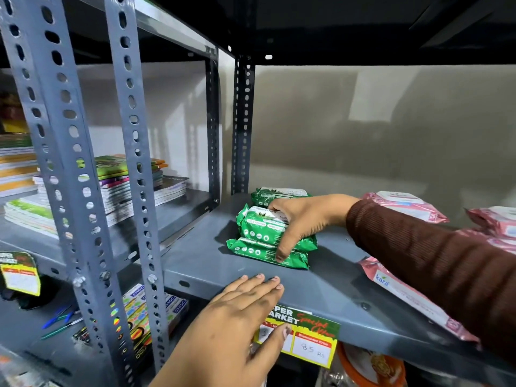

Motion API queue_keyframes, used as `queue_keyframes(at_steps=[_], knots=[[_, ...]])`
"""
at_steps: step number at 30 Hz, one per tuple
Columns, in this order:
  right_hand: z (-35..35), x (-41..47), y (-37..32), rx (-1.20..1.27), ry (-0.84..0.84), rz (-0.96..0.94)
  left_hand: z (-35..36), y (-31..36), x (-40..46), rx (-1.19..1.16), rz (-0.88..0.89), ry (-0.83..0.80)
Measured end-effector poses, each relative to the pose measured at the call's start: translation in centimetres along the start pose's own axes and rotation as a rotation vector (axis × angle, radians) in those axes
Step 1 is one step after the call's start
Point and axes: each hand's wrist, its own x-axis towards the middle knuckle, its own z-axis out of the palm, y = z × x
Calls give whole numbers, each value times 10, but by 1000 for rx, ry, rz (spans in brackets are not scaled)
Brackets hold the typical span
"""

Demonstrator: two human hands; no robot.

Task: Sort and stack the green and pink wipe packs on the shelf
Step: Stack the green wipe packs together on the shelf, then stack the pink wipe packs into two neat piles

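Two green wipe packs lie stacked near the left end of the grey shelf [212,263]. My right hand [301,219] grips the top green pack [257,223], with the thumb down on the bottom green pack [251,251]. A third green pack [275,192] sits just behind them. Pink wipe packs lie to the right: one at the back [405,203], more at the far right [497,219], and one under my sleeve at the front [402,291]. My left hand [237,322] rests flat on the shelf's front edge, holding nothing.
Perforated grey uprights [134,163] stand to the left and another [242,121] at the shelf's back corner. Stacked notebooks [120,185] fill the neighbouring shelf. A green and yellow price tag [310,342] hangs on the front lip. A shelf closes in overhead.
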Motion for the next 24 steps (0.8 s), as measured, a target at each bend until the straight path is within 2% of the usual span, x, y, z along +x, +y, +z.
queue_keyframes(at_steps=[4,7,10,14,18,20,24], knots=[[-7,-19,0,22,-4,4,-1,-3,1,-19,2,-28],[-27,-59,17,155,155,4,-5,-3,5,-10,-1,-88],[-38,-118,49,148,269,44,-8,3,11,25,-21,-114],[-21,-183,97,150,220,198,-1,31,30,-177,-58,-67],[1,-202,122,230,287,283,10,81,56,-456,-119,-173],[7,-200,124,313,333,295,17,95,66,-483,-126,-254],[11,-201,113,208,310,320,30,107,75,-428,-113,-321]])
